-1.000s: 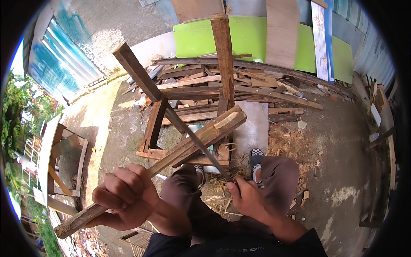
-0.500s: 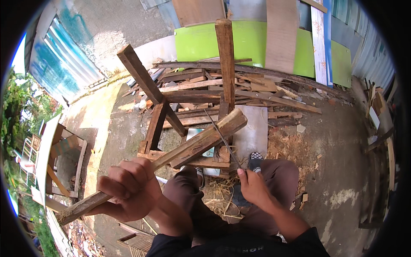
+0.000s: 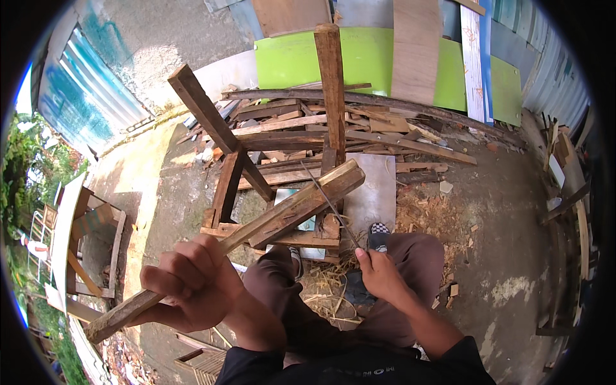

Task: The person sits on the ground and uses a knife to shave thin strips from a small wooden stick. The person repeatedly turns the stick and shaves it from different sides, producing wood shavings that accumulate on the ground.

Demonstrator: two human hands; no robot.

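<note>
The left hand [image 3: 192, 289] is clenched around a long wooden stick [image 3: 256, 231], which slants up and away to the right. The right hand [image 3: 378, 273] grips a thin blade [image 3: 330, 205] whose far end lies against the stick's upper end, just ahead of a wooden frame [image 3: 256, 160].

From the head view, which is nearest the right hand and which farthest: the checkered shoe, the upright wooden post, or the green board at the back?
1. Checkered shoe, just above the right hand, on the ground.
2. Upright wooden post, farther up, near the middle.
3. Green board, farthest, leaning at the back behind the wood pile.
</note>
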